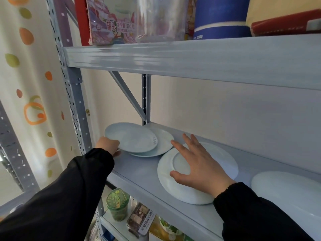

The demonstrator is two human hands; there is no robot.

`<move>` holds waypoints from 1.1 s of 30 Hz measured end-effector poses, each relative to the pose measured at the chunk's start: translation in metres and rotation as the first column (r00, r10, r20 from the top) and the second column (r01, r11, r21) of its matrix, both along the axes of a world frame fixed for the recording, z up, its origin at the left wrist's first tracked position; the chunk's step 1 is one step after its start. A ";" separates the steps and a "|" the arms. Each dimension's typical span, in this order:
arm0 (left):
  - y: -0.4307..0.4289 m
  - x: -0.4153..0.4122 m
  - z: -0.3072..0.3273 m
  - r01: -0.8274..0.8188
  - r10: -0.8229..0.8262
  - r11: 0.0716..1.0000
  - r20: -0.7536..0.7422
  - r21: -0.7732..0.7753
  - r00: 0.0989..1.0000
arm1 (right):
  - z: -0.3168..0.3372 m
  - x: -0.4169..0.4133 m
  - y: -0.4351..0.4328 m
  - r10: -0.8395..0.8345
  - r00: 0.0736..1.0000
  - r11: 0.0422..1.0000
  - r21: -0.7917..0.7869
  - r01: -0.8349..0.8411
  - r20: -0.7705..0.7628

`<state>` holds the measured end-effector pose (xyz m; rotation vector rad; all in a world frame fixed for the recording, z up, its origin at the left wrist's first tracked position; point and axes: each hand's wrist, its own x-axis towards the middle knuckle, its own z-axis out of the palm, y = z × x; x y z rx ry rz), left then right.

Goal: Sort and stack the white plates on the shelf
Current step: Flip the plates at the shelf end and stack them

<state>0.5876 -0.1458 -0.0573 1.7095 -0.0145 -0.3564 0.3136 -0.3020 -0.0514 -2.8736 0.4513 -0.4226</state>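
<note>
Four to sort on the grey shelf [139, 174], both hands in.
Left hand [108, 145] grips the top plate [132, 138] by its rim, overlapping a second plate [165, 140]; right hand [196, 164] lies flat, fingers spread, on the upturned plate [166, 181]; the fourth plate [284, 188], seemingly single, sits far right.

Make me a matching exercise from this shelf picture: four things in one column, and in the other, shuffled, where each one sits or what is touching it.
Column one
1. small round white plate
2. large round white plate
3. green-lidded glass jar
4. blue cylindrical tub

Column two
A. one level above the plates
B. rim gripped by the left hand
C. one level below the plates
D. under the spread fingers of the right hand

Pairs: 1-B, 2-D, 3-C, 4-A
</note>
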 end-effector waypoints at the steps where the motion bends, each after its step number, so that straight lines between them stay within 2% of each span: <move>1: 0.003 0.004 -0.006 0.007 -0.012 0.995 0.052 0.103 0.999 | 0.000 0.000 0.000 0.001 1.000 1.000 -0.001 -0.001 0.004; 3: 0.005 0.009 -0.014 0.019 -0.041 0.981 0.109 0.194 0.993 | 0.000 0.001 0.000 0.001 1.000 1.000 -0.002 -0.001 0.008; 8: 0.002 0.009 -0.009 0.086 -0.109 0.981 0.125 0.176 0.986 | -0.002 0.000 -0.001 -0.011 1.000 1.000 -0.004 0.011 -0.003; 11: 0.003 0.008 -0.008 0.065 -0.097 0.976 0.151 0.207 0.984 | -0.002 0.000 -0.001 -0.017 1.000 1.000 -0.005 0.017 -0.002; 14: 0.007 0.005 -0.008 0.016 -0.103 0.953 0.275 0.302 0.956 | -0.003 0.000 -0.001 -0.020 1.000 1.000 -0.002 0.020 -0.005; 18: 0.012 -0.002 -0.012 -0.079 -0.274 0.845 0.555 0.529 0.785 | -0.002 0.002 -0.002 -0.022 1.000 1.000 0.002 0.022 -0.014; 22: 0.017 -0.019 -0.013 -0.147 -0.459 0.773 0.705 0.617 0.541 | -0.004 0.001 -0.001 -0.017 0.999 1.000 0.004 0.017 -0.030; 26: 0.016 -0.033 -0.011 -0.187 -0.607 0.697 0.709 0.692 0.359 | -0.003 0.001 0.000 -0.013 0.999 1.000 0.012 0.013 -0.033; 28: 0.016 -0.041 -0.009 -0.196 -0.650 0.676 0.700 0.711 0.296 | -0.002 0.000 0.000 -0.015 0.999 1.000 0.023 0.016 -0.030; 33: 0.018 -0.054 -0.009 -0.150 -0.697 0.657 0.671 0.739 0.253 | -0.004 -0.002 -0.003 -0.030 0.999 0.999 0.025 0.031 -0.042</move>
